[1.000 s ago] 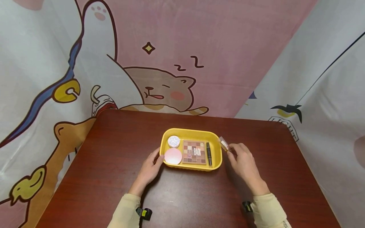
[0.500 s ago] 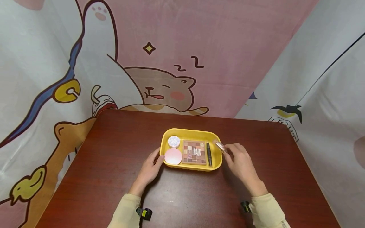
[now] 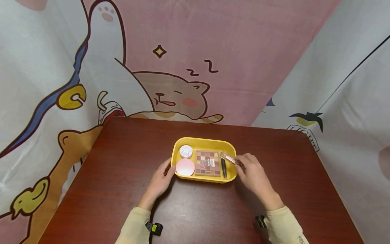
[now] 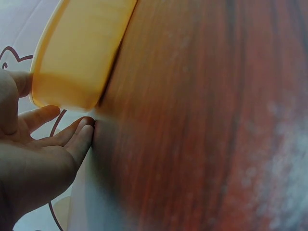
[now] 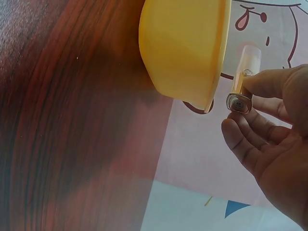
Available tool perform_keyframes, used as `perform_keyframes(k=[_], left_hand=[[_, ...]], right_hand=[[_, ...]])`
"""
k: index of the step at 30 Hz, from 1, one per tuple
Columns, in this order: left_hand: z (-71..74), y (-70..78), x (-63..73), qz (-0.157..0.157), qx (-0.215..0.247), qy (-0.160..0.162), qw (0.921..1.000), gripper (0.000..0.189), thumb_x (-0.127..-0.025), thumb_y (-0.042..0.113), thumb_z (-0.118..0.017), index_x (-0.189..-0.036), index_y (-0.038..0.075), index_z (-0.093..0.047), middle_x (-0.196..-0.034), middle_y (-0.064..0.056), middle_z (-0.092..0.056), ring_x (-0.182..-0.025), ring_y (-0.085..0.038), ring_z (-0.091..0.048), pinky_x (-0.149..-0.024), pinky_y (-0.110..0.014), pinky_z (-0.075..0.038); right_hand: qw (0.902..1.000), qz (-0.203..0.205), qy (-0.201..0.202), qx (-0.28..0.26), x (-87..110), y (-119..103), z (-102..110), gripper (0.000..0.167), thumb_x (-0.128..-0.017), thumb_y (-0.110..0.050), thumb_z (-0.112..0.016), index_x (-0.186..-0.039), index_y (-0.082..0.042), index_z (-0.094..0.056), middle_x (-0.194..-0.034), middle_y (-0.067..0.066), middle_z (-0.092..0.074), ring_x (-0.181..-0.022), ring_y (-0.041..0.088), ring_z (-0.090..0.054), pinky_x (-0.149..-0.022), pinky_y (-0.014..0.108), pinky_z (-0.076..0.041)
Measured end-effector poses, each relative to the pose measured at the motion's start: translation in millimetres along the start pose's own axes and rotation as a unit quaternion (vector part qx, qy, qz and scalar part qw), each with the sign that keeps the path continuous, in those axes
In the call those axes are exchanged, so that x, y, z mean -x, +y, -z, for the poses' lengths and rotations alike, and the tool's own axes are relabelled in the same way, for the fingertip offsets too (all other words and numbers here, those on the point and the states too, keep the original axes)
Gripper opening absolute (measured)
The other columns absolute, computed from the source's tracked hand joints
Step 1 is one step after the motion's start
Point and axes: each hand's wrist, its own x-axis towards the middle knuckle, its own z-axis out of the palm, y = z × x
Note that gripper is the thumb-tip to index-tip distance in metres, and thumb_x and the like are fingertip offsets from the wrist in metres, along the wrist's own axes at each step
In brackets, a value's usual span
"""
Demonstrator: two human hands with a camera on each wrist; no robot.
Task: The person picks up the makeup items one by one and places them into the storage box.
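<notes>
A yellow tray (image 3: pixel 199 181) sits on the table. My left hand (image 3: pixel 159 181) holds its left end, thumb at the rim and fingers against the outer wall (image 4: pixel 67 91). With thumb and fingertips, my right hand (image 3: pixel 254 174) pinches a clear-capped, square-ended lipstick (image 3: pixel 228 158), raised over the tray's right end. In the right wrist view the lipstick (image 5: pixel 249 62) appears beyond the tray's rim. Inside the tray lie an eyeshadow palette (image 3: pixel 202 167) marked BACK, a black double-ended pen (image 3: pixel 223 169), a pink round compact (image 3: pixel 185 167) and a small white round case (image 3: pixel 186 151) with a star.
The dark red-brown table (image 3: pixel 195 217) extends around the tray on all sides. A cartoon-printed curtain (image 3: pixel 243 51) hangs behind and at both sides of it. Each forearm wears a black wrist strap (image 3: pixel 156 229).
My right hand has moved left with the lipstick, from beside the tray's right rim to over its inside, where it overlaps the pen's top. My left hand and the tray have stayed put.
</notes>
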Motion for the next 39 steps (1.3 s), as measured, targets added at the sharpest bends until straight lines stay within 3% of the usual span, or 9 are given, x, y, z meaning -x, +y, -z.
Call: perform_keyframes(k=[13,28,39], left_hand=[[-2.2,-1.9,-1.5,-0.003,0.007,0.005,1.0000,0.050,-0.108,0.028,-0.057,-0.153,0.009,-0.050,-0.145,-0.019,-0.057,-0.132,-0.037,-0.056,-0.108,-0.054,-0.047],[-1.9,-0.7,-1.3,-0.007,0.010,0.004,0.9999,0.049,-0.108,0.028,-0.056,-0.152,0.009,-0.051,-0.142,-0.018,-0.059,-0.130,-0.035,-0.057,-0.107,-0.053,-0.048],[-1.3,-0.9,-1.2,-0.004,0.005,0.003,1.0000,0.050,-0.108,0.029,-0.056,-0.153,0.009,-0.050,-0.143,-0.019,-0.058,-0.131,-0.036,-0.056,-0.108,-0.054,-0.047]], right_hand=[[0.9984,0.009,-0.054,0.009,-1.6,-10.4,-3.4,0.020,-0.087,0.000,-0.079,-0.106,-0.003,-0.074,-0.097,0.007,-0.065,-0.087,0.022,-0.056,-0.070,0.038,-0.052],[0.9953,0.057,-0.071,0.032,-2.0,-17.1,-13.0,0.022,-0.082,-0.001,-0.084,-0.103,-0.003,-0.076,-0.096,0.008,-0.069,-0.088,0.027,-0.060,-0.085,0.048,-0.051],[0.9929,0.095,-0.069,0.018,-2.8,-20.5,-22.5,0.017,-0.082,0.002,-0.083,-0.097,-0.003,-0.076,-0.088,0.006,-0.067,-0.085,0.026,-0.061,-0.076,0.044,-0.049]])
